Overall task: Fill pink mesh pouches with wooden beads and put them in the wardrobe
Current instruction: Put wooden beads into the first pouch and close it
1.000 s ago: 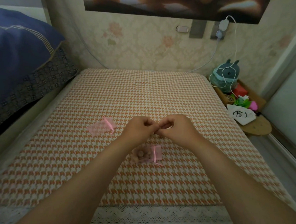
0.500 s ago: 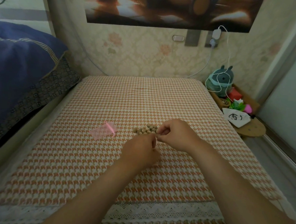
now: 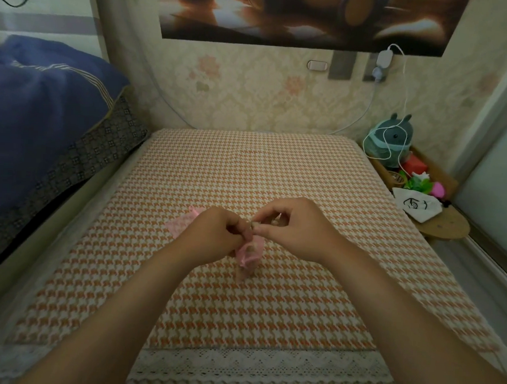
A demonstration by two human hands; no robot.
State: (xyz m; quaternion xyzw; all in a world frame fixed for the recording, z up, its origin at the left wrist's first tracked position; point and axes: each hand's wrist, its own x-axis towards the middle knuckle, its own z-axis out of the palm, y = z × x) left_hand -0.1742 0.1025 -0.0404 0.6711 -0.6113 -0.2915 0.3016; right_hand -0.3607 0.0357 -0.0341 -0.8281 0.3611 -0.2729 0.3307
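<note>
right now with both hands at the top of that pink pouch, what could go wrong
1. The pink pouch hangs from the left hand and right hand above the houndstooth cover; if its mouth slips open, beads could spill and roll.
2. The second pouch lies mostly hidden behind the left hand and could get knocked aside.

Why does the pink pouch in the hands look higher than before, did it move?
Yes. The beaded pink mesh pouch lay on the orange houndstooth cover a second ago; now it hangs lifted below both hands' fingers.
</note>
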